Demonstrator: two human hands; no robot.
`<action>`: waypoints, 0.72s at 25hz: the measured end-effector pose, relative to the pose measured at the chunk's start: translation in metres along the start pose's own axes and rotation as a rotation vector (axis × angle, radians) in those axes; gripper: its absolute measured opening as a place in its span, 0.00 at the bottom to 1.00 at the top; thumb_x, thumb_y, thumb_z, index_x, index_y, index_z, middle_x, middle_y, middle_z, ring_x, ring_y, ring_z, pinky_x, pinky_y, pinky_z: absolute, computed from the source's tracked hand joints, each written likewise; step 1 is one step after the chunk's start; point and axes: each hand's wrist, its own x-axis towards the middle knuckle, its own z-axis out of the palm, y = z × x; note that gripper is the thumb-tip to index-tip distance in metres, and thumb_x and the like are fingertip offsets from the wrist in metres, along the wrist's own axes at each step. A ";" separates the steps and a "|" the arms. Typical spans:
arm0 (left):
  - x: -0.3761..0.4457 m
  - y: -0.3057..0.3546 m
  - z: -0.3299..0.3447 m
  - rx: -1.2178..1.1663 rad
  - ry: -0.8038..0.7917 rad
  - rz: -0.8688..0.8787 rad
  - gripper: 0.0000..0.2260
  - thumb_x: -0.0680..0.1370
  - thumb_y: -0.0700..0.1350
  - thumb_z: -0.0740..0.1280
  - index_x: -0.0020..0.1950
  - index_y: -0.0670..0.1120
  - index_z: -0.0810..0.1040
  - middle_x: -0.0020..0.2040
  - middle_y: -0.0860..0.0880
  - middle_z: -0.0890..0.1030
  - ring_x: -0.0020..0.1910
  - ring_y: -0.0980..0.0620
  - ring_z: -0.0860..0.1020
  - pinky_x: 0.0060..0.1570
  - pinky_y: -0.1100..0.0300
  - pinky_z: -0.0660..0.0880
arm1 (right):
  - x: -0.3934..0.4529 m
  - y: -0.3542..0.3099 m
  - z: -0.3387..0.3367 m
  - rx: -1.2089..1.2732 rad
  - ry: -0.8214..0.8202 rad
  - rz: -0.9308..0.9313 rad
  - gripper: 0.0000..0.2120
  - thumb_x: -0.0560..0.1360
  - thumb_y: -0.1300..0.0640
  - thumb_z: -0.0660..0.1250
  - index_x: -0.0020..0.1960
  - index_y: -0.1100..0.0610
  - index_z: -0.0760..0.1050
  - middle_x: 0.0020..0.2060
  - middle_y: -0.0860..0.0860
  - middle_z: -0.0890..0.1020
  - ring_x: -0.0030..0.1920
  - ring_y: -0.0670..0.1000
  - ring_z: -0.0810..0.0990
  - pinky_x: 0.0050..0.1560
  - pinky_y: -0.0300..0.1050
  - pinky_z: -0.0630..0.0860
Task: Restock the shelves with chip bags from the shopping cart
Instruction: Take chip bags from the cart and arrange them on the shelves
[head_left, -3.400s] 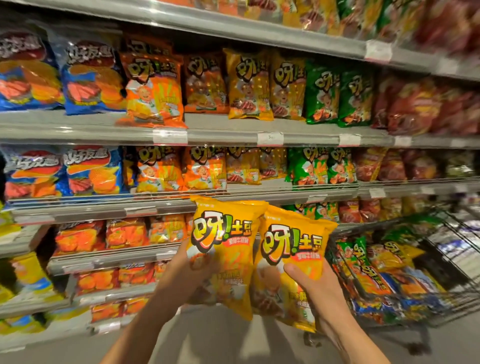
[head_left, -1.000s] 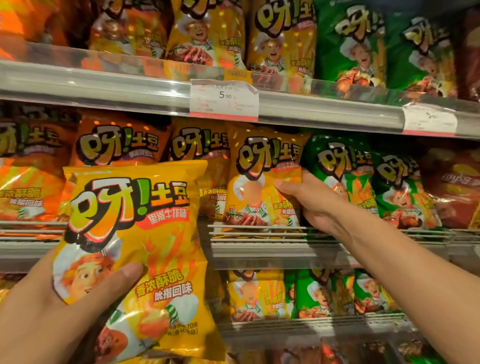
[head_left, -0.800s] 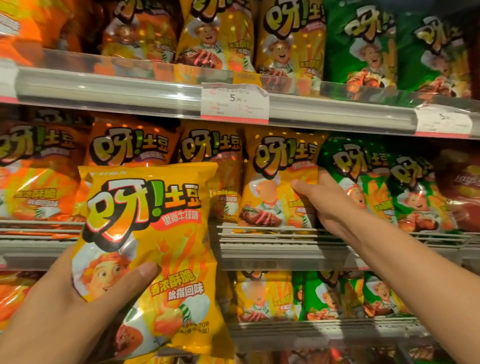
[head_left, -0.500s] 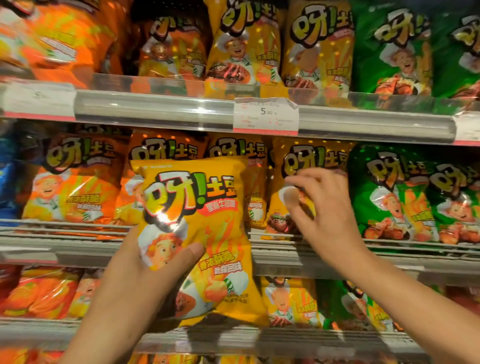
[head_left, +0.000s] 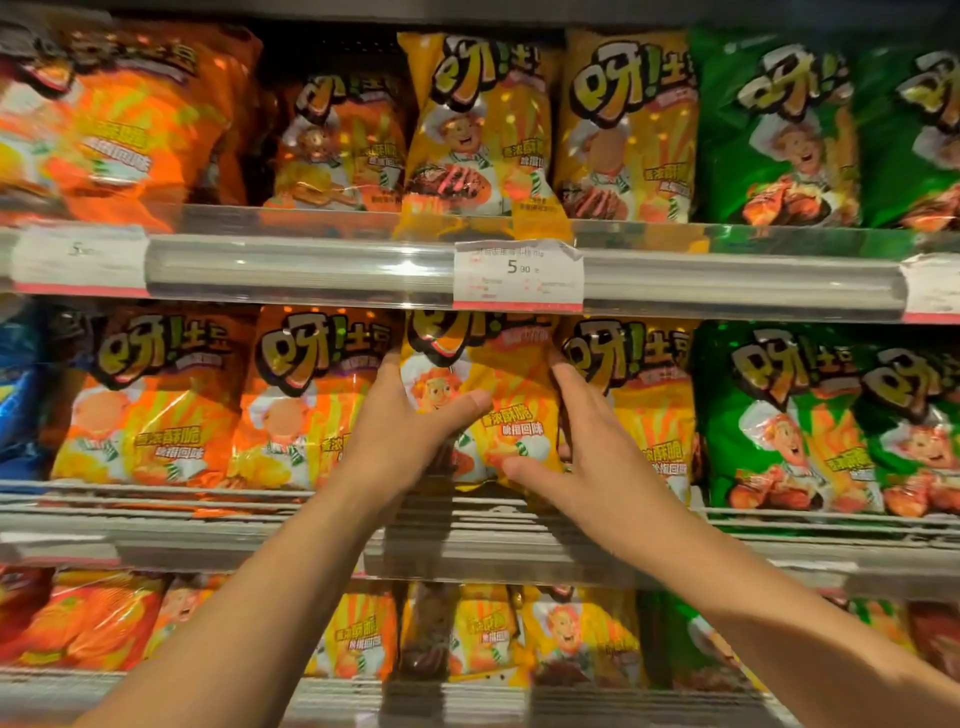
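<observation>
Head view: you face a supermarket shelf unit packed with chip bags standing upright in rows. Your left hand (head_left: 400, 431) grips the left side of a yellow chip bag (head_left: 498, 405), thumb curled across its front. Your right hand (head_left: 582, 441) is wrapped round the bag's right edge, thumb under its lower right corner, fingers slipped behind where they cannot be seen. The bag stands at the front edge of the middle shelf (head_left: 519, 540), in the yellow row, between an orange bag (head_left: 311, 395) on its left and another yellow bag (head_left: 639, 395) on its right. Its top is tucked just below the price tag (head_left: 517, 275) on the upper shelf rail (head_left: 311, 270).

To seat it well, I judge you should slide it straight back until its base sits behind the shelf's wire front lip, keep it upright and face forward, and squeeze lightly: an air-filled bag yields, and hard pressure may crush the chips. Loosen your grip only once it stands alone.

The bags are glossy foil film, puffed like pillows, crinkled at the seams and catching the light. They look slippery and light. The upper rail is smooth clear plastic over metal; the middle shelf's front is thin wire bars. Green bags (head_left: 779, 415) fill the right end of the shelf.
</observation>
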 end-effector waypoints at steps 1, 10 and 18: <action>0.002 -0.005 0.001 0.002 -0.006 -0.002 0.27 0.71 0.47 0.79 0.67 0.44 0.74 0.56 0.46 0.85 0.56 0.45 0.84 0.54 0.42 0.82 | 0.004 0.001 0.004 -0.081 -0.001 -0.002 0.43 0.76 0.46 0.72 0.81 0.46 0.48 0.74 0.46 0.63 0.72 0.49 0.68 0.69 0.49 0.71; -0.024 -0.040 -0.011 0.609 0.088 0.287 0.33 0.82 0.48 0.66 0.83 0.52 0.51 0.74 0.49 0.66 0.64 0.66 0.61 0.56 0.82 0.58 | -0.003 0.006 0.025 -0.247 -0.042 0.018 0.42 0.78 0.39 0.66 0.81 0.44 0.42 0.76 0.52 0.63 0.74 0.59 0.66 0.70 0.59 0.69; -0.037 -0.045 -0.005 1.015 0.105 0.578 0.35 0.76 0.34 0.72 0.80 0.50 0.64 0.76 0.39 0.65 0.71 0.40 0.67 0.61 0.51 0.71 | -0.004 0.001 0.027 -0.260 0.016 0.018 0.37 0.81 0.43 0.65 0.81 0.44 0.46 0.73 0.53 0.70 0.71 0.58 0.71 0.66 0.60 0.73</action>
